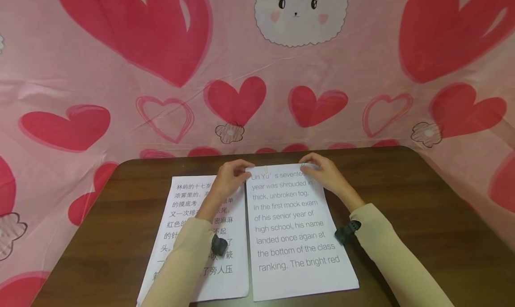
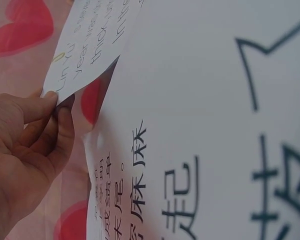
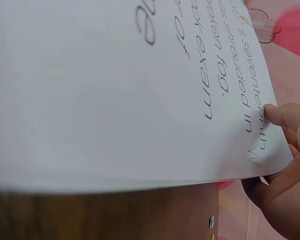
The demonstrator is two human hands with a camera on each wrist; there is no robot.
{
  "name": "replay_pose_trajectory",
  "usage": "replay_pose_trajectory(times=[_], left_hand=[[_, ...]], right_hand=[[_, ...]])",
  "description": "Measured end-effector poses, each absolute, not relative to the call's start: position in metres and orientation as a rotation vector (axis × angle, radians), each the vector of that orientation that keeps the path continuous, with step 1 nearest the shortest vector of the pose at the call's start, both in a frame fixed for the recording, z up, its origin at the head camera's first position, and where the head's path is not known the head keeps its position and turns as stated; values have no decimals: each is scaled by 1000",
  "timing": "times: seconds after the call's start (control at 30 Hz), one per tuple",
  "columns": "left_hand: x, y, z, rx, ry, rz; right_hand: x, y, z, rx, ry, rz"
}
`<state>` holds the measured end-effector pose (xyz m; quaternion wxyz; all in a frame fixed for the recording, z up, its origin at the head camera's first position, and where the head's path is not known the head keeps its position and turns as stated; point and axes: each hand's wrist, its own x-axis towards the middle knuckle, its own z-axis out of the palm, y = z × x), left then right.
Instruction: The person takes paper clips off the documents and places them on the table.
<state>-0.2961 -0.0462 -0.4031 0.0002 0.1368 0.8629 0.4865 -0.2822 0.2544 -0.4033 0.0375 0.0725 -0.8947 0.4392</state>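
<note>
Pinching the English sheet at both top corners, the left hand and right hand are each closed with the thumb on the printed face and fingers behind. The sheet lies on the table near the middle of its far edge, just right of the Chinese sheet; its top edge is raised. A yellow clip sits on that edge, nearer the left corner. Progress, as judged: clip fitted, pages side by side; both corners remain to be set down and released. Whether the clip joins several pages cannot be told. No clip shows on the visible part of the Chinese sheet.
</note>
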Motion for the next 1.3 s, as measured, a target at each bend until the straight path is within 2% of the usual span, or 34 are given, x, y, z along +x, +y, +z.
replay_pose_trajectory(times=[1.3], left_hand=[[-299, -46, -405, 416, 2702, 1529]], right_hand=[[-284, 254, -408, 168, -2665, 1496]])
